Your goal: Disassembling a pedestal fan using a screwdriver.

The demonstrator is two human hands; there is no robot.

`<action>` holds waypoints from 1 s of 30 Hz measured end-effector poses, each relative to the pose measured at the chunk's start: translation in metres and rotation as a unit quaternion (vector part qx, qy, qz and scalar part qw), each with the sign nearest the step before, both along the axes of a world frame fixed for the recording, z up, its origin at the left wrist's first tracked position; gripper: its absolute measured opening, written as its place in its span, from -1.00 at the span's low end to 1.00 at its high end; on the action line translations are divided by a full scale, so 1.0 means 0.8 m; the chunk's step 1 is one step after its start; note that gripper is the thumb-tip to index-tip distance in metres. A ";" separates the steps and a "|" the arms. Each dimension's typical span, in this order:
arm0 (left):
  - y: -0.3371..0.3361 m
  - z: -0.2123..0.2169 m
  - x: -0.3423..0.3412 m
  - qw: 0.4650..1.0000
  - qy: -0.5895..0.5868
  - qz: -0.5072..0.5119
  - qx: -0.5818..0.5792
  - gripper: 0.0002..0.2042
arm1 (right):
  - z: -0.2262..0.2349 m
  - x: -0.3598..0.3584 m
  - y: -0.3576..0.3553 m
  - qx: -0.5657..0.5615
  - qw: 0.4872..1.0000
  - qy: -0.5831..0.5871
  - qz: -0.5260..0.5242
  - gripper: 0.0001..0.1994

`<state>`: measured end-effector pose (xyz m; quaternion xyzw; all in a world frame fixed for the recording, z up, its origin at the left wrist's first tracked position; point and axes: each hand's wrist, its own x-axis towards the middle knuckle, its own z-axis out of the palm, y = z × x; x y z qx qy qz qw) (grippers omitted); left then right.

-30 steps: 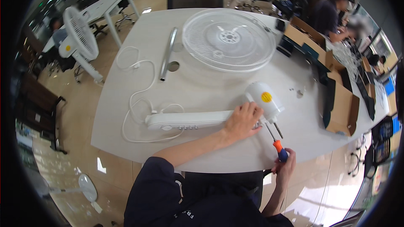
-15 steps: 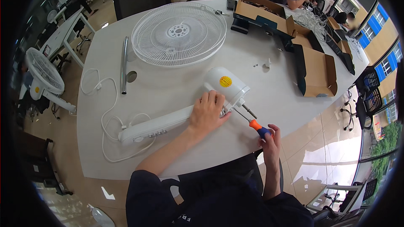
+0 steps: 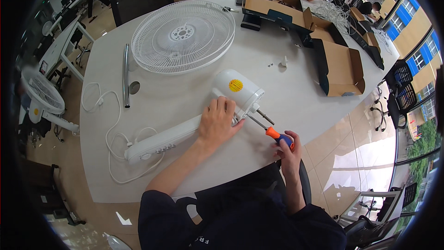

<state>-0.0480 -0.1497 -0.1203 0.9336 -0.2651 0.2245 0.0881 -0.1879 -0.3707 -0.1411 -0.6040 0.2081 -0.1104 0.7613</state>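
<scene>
A white fan body lies across the table, its rounded motor housing (image 3: 245, 88) with a yellow round sticker at the right end of the long column (image 3: 162, 140). My left hand (image 3: 216, 122) is closed round the neck where column and housing meet. With my right hand (image 3: 289, 152) I grip the orange and blue handle of a screwdriver (image 3: 273, 133). Its shaft slants up and left to the neck, close to my left thumb; the tip's exact contact is hidden. Just above the shaft, the metal motor spindle (image 3: 266, 117) sticks out of the housing.
A round white fan grille (image 3: 152, 41) lies at the back. A chrome tube (image 3: 126, 76) rests at left, beside a cable hole (image 3: 134, 87) and a white cord (image 3: 109, 129). Small screws (image 3: 271, 65), a white plastic piece (image 3: 283, 61) and an open cardboard box (image 3: 340, 69) are at right.
The whole view has shifted, so the table's things appear farther left. My left hand keeps its hold on the neck. My right fingers have closed more around the screwdriver handle.
</scene>
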 end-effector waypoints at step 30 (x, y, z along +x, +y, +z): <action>-0.004 0.008 0.001 1.000 -0.012 -0.001 -0.008 -0.39 | -0.044 -0.005 -0.028 -0.204 0.973 -0.096 0.052 -0.61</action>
